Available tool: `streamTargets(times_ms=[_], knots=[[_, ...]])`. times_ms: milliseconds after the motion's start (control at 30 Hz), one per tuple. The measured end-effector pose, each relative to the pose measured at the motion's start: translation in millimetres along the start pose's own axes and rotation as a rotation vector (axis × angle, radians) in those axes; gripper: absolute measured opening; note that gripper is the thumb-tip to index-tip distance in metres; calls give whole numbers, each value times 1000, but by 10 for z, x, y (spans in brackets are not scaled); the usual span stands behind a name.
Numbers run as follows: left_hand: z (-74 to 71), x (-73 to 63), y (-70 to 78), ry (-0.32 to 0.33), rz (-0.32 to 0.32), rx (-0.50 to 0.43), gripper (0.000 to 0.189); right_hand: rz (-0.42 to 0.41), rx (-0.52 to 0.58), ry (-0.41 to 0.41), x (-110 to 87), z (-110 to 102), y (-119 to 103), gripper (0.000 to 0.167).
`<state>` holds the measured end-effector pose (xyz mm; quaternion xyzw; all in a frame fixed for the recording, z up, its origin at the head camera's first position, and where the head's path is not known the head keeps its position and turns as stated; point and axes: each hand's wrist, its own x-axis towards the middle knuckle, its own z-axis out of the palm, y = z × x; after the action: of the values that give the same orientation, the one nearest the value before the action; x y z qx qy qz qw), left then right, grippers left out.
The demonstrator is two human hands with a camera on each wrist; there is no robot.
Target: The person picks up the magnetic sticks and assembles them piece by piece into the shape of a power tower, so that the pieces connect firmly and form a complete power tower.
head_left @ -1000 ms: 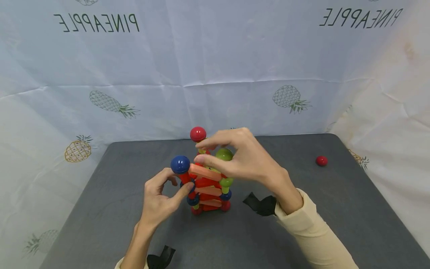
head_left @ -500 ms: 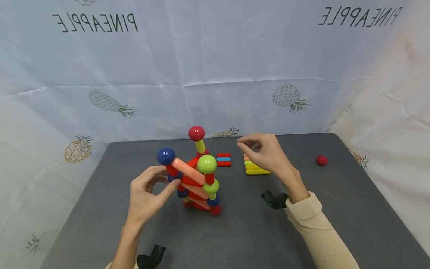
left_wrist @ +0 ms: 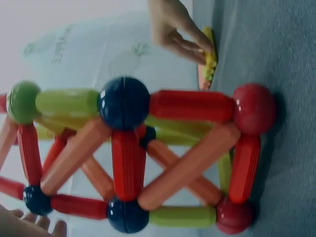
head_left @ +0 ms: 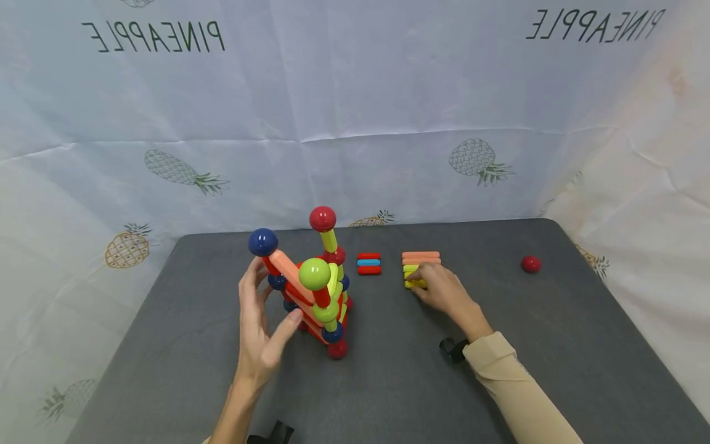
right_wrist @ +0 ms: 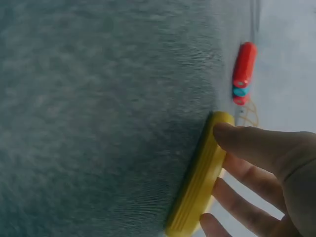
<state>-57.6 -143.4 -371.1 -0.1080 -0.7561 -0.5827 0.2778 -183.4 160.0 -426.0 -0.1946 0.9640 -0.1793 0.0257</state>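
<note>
A tower of magnetic rods and balls [head_left: 291, 274] stands on the table, topped by blue, green and red balls. My left hand [head_left: 256, 336] is spread around its left side, fingers behind and thumb in front, close to the lower rods. In the left wrist view, fingertips [left_wrist: 44, 224] show by a blue ball [left_wrist: 37, 200]. My right hand [head_left: 440, 290] is down at a row of rods, where its thumb and fingers pinch a yellow magnetic rod [right_wrist: 200, 182]. Salmon rods [head_left: 420, 254] lie behind it.
Two red rods and a blue rod [head_left: 368, 263] lie side by side between the tower and the right hand. A lone red ball [head_left: 530, 264] rests at the right of the grey table [head_left: 388, 394]. A pineapple-print cloth [head_left: 333, 92] hangs behind.
My right hand has left the tower, moved right and come down on the yellow rods. The tower has turned, its green-ball corner swinging left and forward, while the left hand stayed beside it.
</note>
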Motion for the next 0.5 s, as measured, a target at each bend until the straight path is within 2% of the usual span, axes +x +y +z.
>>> streamTargets(times_ms=[100, 200, 367, 500], knots=[[71, -25, 20, -52, -71, 67, 111, -24, -37, 16, -16, 40, -2, 27], [155, -34, 35, -62, -113, 154, 123, -26, -25, 10, -23, 66, -11, 28], [213, -23, 47, -6, -86, 200, 117, 21, 68, -43, -33, 56, 2, 31], [179, -16, 38, -8, -62, 192, 112, -5, 137, -28, -27, -37, -15, 27]])
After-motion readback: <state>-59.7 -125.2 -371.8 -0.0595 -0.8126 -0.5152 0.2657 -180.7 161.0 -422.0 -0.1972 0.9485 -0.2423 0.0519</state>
